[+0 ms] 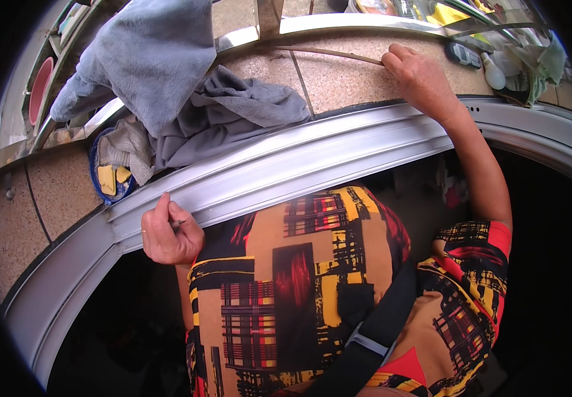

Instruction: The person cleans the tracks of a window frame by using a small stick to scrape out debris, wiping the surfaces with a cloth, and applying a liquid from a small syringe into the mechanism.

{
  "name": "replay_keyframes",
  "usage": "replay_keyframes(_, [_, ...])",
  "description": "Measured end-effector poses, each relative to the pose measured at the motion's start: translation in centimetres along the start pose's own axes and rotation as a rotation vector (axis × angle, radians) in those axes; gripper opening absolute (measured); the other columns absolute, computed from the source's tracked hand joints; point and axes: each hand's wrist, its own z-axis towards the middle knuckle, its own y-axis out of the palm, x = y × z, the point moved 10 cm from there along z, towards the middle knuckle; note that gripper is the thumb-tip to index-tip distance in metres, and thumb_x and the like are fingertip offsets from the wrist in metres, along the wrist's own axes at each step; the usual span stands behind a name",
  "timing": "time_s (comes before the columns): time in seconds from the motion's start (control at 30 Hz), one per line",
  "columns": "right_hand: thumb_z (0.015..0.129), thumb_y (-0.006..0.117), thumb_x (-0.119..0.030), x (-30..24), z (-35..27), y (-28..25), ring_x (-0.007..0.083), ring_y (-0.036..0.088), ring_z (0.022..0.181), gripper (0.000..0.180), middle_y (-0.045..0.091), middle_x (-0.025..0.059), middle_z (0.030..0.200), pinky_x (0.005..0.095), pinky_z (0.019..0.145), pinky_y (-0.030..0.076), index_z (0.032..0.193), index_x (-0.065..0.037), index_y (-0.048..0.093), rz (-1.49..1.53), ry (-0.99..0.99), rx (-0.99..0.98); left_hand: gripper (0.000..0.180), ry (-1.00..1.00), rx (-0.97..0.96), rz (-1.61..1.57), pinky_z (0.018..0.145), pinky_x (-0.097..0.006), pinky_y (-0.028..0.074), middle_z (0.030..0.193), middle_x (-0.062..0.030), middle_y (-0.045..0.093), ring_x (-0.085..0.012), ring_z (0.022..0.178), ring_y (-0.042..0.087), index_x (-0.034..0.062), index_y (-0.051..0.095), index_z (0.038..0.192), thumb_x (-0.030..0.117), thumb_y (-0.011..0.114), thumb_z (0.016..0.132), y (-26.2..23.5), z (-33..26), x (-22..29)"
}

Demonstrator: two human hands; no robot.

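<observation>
Right hand: extended, we pinch a stick | Left hand: fingers curled; whether gripping anything, we cannot tell

Patterned shirt in tan, black, red and yellow, short sleeve, black diagonal strap, grey buckle

I'm watching through a wide fisheye on the wearer's head, aimed steeply down past the patterned shirt and out over the stone ledge. It's pretty close in, fits both left hand and right hand, bows the metal track, and blacks out the corners.
</observation>
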Motion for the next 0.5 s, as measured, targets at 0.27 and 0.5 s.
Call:
replay_keyframes(0.27, [0.078,0.062,-0.003,1.8,-1.6,0.2,0.0289,0.067,0.085,0.010,0.060,0.0107,0.086,0.0381,0.067,0.055,0.086,-0.004,0.057,-0.092,0.075,-0.052,0.015,0.014,0.000,-0.006,0.046,-0.031,0.035,0.060,-0.0063,0.046,-0.0200,0.049,0.043,-0.0036,0.069,0.098,-0.004,0.064,0.084,0.2,0.1,0.0])
replay_keyframes(0.5, [0.090,0.058,-0.007,4.4,-2.7,-3.3,0.0291,0.064,0.088,0.001,0.061,0.0084,0.085,0.0421,0.073,0.051,0.089,-0.006,0.059,-0.101,0.203,0.154,0.016,-0.014,-0.018,-0.020,0.046,-0.031,0.036,0.061,-0.0072,0.048,-0.0203,0.049,0.044,-0.0051,0.069,0.098,-0.005,0.063,0.083,0.1,0.1,0.0])
